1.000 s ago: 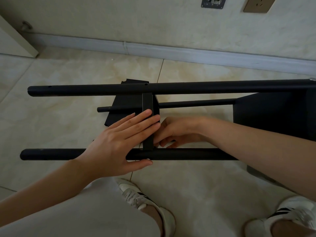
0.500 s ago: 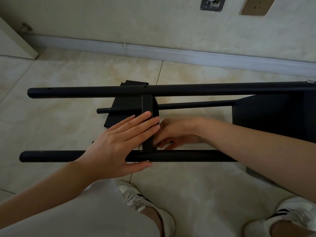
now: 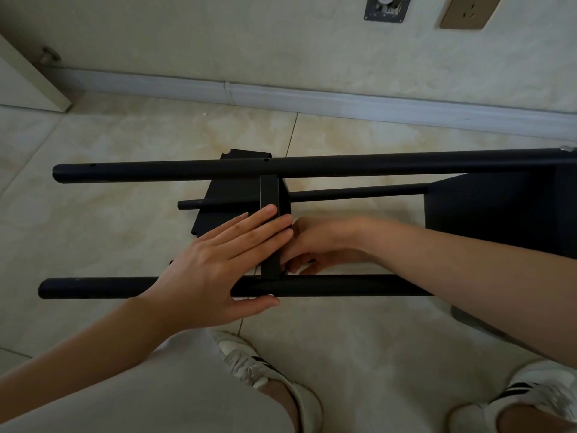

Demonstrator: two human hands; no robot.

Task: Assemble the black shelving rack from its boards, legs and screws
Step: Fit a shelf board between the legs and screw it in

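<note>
three black legs point(image 3: 312, 165) of the half-built rack lie on their side over a tiled floor point(image 3: 93, 214), already joined to one board point(image 3: 499, 214) at right. a second board point(image 3: 269, 195) stands edge-on between the two nearer legs, seemingly not yet screwed in; another board point(image 3: 224, 195) lies loose beneath. the left hand point(image 3: 218, 264) presses flat, fingers straight, against the standing board. the right hand point(image 3: 318, 245) curls behind it; what it grasps, if anything, cannot be told.

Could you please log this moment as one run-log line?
stage: fitting black shelf board between black round legs | left hand: flat on board | right hand: behind board, fingers curled, contents hidden
</note>
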